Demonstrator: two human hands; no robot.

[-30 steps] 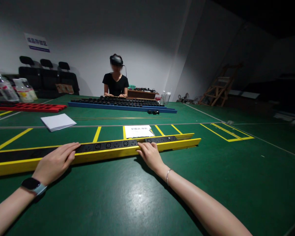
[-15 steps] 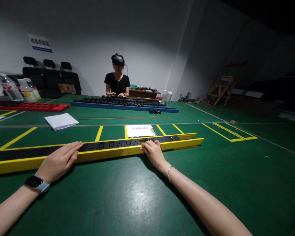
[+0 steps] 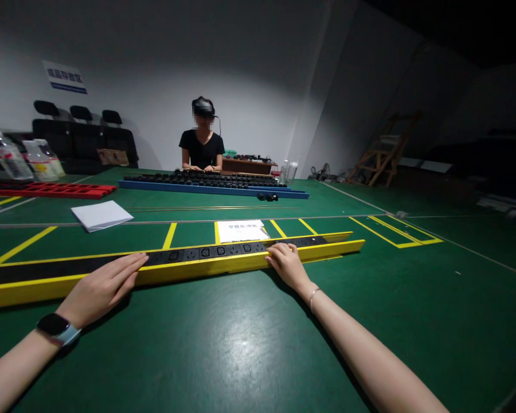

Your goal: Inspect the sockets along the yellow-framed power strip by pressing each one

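Observation:
A long yellow rail (image 3: 206,266) lies across the table, a U-shaped channel with black socket modules (image 3: 221,251) in a row inside it. My left hand (image 3: 107,281) lies over its front wall, fingers stretched together over the channel and thumb on the near side. The left fingers hide part of the row. Farther right, my right hand (image 3: 289,263) has its fingers bent over the same front wall, the tips down at the modules and hidden in part. Beyond the right hand, the row goes on toward the rail's open right end.
Beyond the rail lie a printed label (image 3: 241,230), a folded white paper (image 3: 102,215), and yellow tape lines. Farther back are red rails (image 3: 69,190), blue rails (image 3: 210,189) with black modules, and bottles (image 3: 43,159). A co-worker (image 3: 202,146) sits across the table.
The row of modules has slid right inside the rail, and the rail itself has shifted slightly right. My right hand has moved right along it. The left hand stays nearly in place.

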